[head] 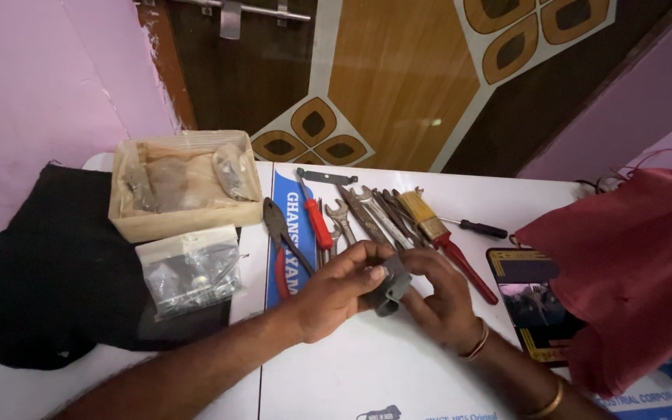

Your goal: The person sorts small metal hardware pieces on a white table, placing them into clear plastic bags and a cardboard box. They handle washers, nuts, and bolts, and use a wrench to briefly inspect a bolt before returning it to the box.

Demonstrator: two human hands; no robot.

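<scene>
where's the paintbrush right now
In the head view, the paintbrush lies on the white table right of centre, beside the row of spanners, just beyond the right hand.

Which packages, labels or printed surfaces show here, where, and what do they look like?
Open cardboard box: table's far left, tan, holding clear bags.
Clear plastic bag: in front of the box, small metal parts inside.
Blue printed strip: under the tools, white lettering.
Black card: right of the hands, gold-edged.

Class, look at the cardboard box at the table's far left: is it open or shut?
Open. The cardboard box has no lid on top, and clear plastic bags of small parts show inside.
</scene>
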